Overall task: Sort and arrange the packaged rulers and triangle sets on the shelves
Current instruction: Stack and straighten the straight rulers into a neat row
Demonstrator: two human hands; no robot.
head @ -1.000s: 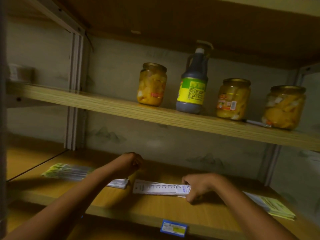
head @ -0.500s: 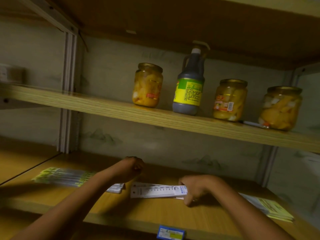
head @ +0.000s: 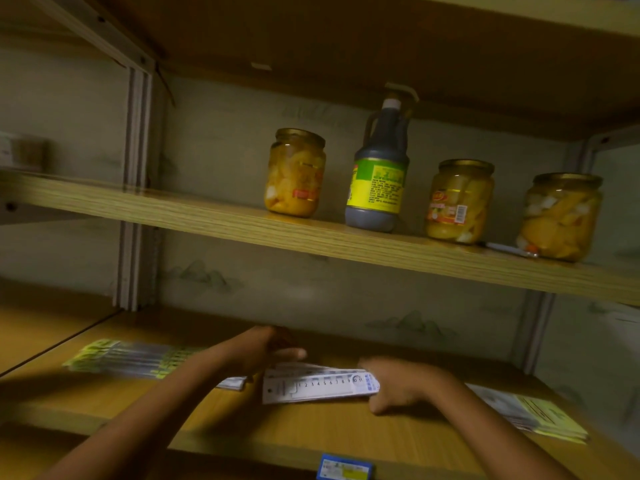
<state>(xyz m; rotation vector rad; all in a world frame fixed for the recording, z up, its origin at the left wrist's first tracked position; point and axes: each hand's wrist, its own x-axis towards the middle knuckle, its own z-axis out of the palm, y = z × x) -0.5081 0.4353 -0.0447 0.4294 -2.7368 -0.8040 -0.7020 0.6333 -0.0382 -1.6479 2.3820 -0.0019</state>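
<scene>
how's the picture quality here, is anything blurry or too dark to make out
Head view: dim, yellowish light throughout; the left hand and the ruler packs beside it are smeared by motion, the jars stay fairly sharp, and the wide lens tilts the shelf.

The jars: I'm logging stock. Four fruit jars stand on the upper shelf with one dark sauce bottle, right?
Not quite: the head view shows three fruit jars, not four, on the upper shelf with one dark sauce bottle.

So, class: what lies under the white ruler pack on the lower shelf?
Under the white ruler pack, more flat packs' edges and the lower shelf show. The right hand covers its right end.
</scene>
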